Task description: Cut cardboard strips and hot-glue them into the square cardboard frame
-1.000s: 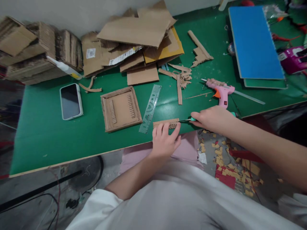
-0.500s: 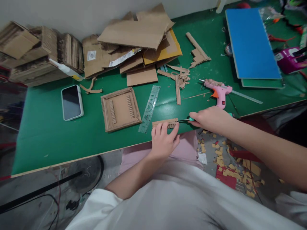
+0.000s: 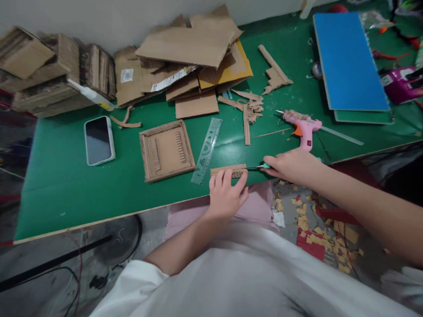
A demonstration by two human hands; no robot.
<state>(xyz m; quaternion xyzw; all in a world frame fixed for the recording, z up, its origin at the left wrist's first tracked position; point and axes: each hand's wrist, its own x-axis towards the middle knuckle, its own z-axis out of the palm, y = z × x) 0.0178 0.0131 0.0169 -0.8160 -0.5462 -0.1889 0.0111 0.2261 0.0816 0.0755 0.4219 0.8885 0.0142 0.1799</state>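
Near the table's front edge my left hand (image 3: 226,191) presses a small cardboard strip (image 3: 220,169) down with its fingertips. A short row of corrugated cardboard (image 3: 237,174) shows between finger and thumb. My right hand (image 3: 294,166) is closed around a green-handled craft knife (image 3: 255,167). Its thin blade points left and reaches the strip's right end; the exact contact is too small to tell. To the left lie a clear plastic ruler (image 3: 207,151) and a shallow square cardboard tray (image 3: 168,175) with two corrugated strips inside.
A pink glue gun (image 3: 307,129) lies beyond my right hand. Cardboard scraps (image 3: 253,108), a stack of cardboard sheets (image 3: 185,46) and a blue board (image 3: 350,61) lie farther back. At left are a phone (image 3: 98,141) and a white glue bottle (image 3: 92,96). Offcuts (image 3: 302,211) litter the floor.
The whole view has shifted very slightly. My right hand and the knife sit a touch farther right of the strip; my left hand stays in place on it.
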